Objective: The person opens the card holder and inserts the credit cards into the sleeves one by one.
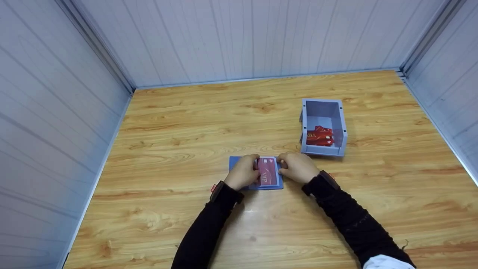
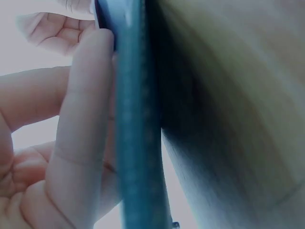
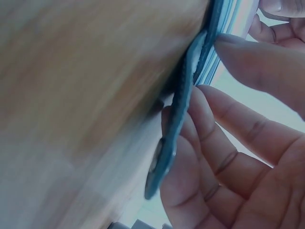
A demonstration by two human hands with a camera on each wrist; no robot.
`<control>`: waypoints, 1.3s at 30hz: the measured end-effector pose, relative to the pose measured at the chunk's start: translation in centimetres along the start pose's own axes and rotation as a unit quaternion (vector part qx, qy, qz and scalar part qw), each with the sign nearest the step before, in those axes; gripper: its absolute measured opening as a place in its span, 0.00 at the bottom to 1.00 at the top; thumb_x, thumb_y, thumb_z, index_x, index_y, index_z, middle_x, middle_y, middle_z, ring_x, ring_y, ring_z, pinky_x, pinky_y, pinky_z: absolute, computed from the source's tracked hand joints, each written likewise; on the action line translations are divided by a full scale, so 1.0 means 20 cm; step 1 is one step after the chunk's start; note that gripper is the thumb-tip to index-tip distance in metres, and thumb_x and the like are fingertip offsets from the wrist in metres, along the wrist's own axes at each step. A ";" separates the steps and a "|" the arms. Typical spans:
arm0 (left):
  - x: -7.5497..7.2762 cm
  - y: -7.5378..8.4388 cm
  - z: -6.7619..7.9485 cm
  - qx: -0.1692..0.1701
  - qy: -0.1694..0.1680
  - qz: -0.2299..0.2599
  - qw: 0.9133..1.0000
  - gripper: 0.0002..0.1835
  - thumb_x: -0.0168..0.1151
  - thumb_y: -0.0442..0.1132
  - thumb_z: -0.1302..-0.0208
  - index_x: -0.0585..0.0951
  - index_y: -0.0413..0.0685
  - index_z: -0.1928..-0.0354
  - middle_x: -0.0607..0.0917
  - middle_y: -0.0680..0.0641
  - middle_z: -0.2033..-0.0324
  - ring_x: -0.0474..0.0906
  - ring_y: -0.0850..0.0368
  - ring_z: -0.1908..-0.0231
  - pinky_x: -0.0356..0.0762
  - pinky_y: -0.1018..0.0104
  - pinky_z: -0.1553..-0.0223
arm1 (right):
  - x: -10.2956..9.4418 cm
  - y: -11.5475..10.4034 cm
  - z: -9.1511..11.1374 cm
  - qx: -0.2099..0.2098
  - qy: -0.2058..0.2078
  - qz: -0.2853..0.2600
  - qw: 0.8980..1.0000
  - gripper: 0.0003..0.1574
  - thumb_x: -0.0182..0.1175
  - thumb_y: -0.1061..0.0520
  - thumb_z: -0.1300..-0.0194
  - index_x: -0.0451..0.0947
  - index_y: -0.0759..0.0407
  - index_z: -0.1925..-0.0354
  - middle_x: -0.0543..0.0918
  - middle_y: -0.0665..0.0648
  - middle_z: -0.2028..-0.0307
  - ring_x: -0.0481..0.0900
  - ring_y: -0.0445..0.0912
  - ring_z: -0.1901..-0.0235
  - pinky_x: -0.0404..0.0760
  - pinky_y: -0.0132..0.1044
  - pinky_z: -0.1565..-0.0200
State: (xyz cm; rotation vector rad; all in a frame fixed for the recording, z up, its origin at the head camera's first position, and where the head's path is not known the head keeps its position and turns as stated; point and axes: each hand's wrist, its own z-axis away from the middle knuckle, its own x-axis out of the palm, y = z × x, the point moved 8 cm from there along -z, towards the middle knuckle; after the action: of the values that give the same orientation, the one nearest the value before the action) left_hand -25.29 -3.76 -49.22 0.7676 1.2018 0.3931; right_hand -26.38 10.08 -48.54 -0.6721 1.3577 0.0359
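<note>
A blue card holder [image 1: 281, 185] lies opened on the table, showing its stack of clear sleeves [image 3: 228, 28] in the right wrist view. On it is a red VIP card [image 1: 267, 175], pale as if under clear plastic. My left hand [image 1: 243, 172] holds the card's left edge with thumb and fingers curled; its palm hides the holder's left part. At the opposite edge, my right hand [image 1: 298, 167] pinches the sleeves' side between thumb and forefinger. Its other fingers rest against the holder's blue strap [image 3: 178, 109], which has a snap button.
A grey open-front bin [image 1: 323, 150] stands beyond my right hand, with several red VIP cards [image 1: 320, 138] lying inside near its low front. Pale panel walls [image 1: 231, 41] enclose the wooden table [image 1: 179, 123] at the back and both sides.
</note>
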 end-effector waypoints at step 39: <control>-0.02 -0.02 0.15 0.011 0.056 -0.228 0.972 0.43 0.72 0.57 0.47 0.73 0.31 0.38 0.74 0.32 0.40 0.70 0.34 0.40 0.79 0.46 0.47 | -0.09 0.06 0.02 0.022 0.020 -0.019 0.999 0.20 0.65 0.50 0.39 0.83 0.61 0.53 0.81 0.54 0.71 0.77 0.46 0.70 0.78 0.46 0.60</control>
State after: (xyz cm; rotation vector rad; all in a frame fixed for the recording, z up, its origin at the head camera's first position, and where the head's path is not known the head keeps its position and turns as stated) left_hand -22.62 -5.32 -48.69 0.4700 1.4470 0.0425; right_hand -26.97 11.84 -47.33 -0.6652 1.3807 -0.0383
